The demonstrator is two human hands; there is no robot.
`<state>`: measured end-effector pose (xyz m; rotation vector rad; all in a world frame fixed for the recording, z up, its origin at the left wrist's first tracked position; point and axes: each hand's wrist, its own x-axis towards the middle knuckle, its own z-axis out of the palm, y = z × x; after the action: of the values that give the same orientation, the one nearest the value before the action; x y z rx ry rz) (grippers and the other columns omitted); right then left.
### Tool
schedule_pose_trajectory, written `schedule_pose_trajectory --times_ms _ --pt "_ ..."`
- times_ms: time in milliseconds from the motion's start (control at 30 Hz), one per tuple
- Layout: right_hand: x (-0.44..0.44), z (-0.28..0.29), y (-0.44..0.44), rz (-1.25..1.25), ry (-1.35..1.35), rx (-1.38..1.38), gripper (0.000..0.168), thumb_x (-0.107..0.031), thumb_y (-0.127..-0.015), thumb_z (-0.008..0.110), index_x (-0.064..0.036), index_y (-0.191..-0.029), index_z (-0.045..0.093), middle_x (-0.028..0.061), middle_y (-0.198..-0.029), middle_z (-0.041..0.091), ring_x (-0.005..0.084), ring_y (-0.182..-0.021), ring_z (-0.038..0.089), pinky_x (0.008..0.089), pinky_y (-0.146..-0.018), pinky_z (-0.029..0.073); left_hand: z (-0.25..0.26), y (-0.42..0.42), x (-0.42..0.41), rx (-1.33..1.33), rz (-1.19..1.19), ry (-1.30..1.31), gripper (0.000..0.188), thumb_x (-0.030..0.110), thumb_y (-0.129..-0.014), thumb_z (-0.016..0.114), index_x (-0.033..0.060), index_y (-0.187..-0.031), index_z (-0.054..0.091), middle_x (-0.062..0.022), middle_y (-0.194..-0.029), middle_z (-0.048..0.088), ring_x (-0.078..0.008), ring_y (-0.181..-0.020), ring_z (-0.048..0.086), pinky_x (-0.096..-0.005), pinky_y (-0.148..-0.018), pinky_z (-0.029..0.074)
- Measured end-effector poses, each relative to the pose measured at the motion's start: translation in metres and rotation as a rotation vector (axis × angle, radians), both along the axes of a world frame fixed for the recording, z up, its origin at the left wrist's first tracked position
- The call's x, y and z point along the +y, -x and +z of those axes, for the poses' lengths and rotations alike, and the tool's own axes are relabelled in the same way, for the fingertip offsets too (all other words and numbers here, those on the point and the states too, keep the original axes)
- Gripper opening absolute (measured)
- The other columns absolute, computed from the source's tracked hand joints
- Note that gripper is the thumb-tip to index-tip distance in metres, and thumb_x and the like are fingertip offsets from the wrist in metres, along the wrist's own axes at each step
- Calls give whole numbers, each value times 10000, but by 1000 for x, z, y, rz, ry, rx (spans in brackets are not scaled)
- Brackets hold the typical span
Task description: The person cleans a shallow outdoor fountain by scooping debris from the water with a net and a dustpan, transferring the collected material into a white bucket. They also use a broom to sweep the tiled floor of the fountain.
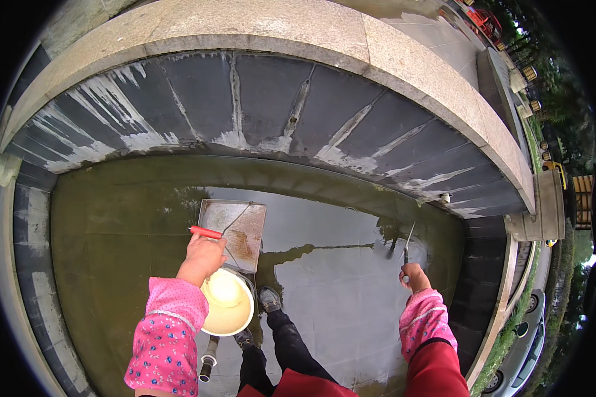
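My left hand (204, 255) grips a red handle (206, 232) from which thin metal rods run to a shallow, rust-stained metal pan (246, 235). The pan rests in shallow greenish water. Just below my left wrist stands a cream-coloured bucket (223, 322); a lighter round shape shows inside, too washed out to tell. Off to the right, my right hand (415, 277) is closed around the dark handle of a thin-bladed hand tool (410, 235), possibly a trowel. Its blade appears nearly edge-on, pointing away from me, and I cannot tell whether it touches the water.
A curved dark-tiled wall (273, 99) with white streaks and a granite coping (278, 22) bounds the basin. By my feet, a pipe fitting (209, 358) rises beside the bucket. A small white fitting (445, 198) sits on the wall. Outside, a parked car (519, 352) stands at right.
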<state>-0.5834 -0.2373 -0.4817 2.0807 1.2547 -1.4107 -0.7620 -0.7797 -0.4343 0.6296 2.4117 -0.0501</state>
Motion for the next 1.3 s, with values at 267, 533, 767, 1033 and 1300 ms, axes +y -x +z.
schedule_pose_trajectory --times_ms 267,533,767,1033,1300 --pt "-176 12 82 805 187 -70 80 -43 -763 456 -35 -722 524 41 -560 552 146 -473 531 265 -358 392 0 6 11 303 -10 -453 267 119 -721 536 121 -987 559 -84 -915 534 -263 -888 506 -381 -742 424" --pt "-128 122 84 451 403 301 555 -84 -821 445 -59 -1309 183 31 -604 421 65 -392 333 217 -345 276 -52 24 11 15 78 70 337 320 -751 571 85 -988 524 -94 -892 595 -262 -936 523 -390 -870 337" --pt "-80 114 37 580 19 112 229 -61 -788 428 0 -1008 411 36 -523 411 106 -354 380 255 -323 307 -34 46 -82 294 313 -24 182 265 -736 565 84 -750 560 -90 -747 600 -256 -813 548 -379 -749 417" --pt "-119 28 118 438 235 80 200 -42 -770 444 -113 -602 362 -33 -466 401 63 -379 425 207 -327 291 58 5 -210 338 710 8 224 295 -769 536 77 -818 559 -122 -700 585 -308 -706 555 -398 -637 449" --pt "-326 54 145 935 283 167 65 -1 -748 445 -5 -778 388 40 -550 439 120 -407 439 274 -324 319 67 -73 -290 177 871 -201 333 269 -680 677 5 -815 526 -168 -692 567 -316 -670 558 -377 -622 446"
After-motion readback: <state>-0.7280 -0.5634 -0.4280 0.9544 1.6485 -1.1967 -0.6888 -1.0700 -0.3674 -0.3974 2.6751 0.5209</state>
